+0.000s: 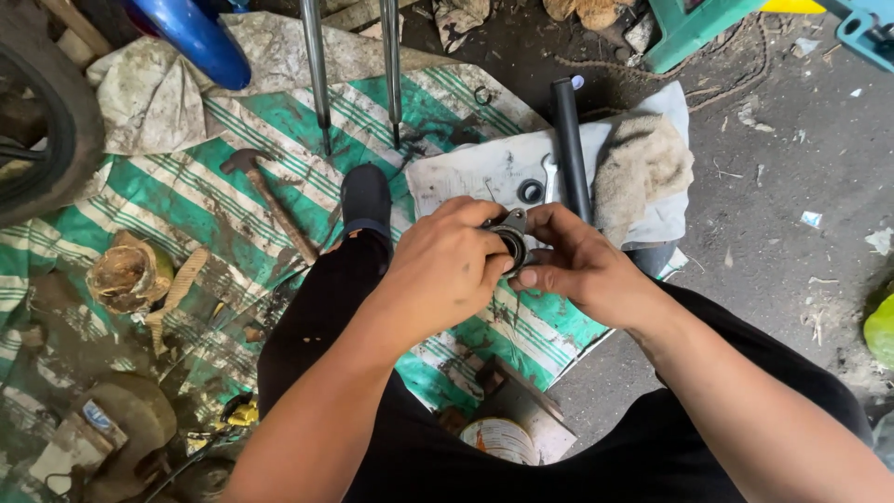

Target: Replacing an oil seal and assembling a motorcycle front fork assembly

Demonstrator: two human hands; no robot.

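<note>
Both of my hands meet over my lap around a small dark metal part with a round ring opening. My left hand wraps its fingers over the part's left side. My right hand pinches it from the right, thumb underneath. Most of the part is hidden by my fingers. My legs in black trousers stretch out below, one black shoe resting on the striped sheet.
A green-and-white striped tarp covers the ground. On it lie a hammer, two chrome fork tubes, a black tube, a round seal ring, a rag and a white sheet. A tyre stands left, a tin near my knee.
</note>
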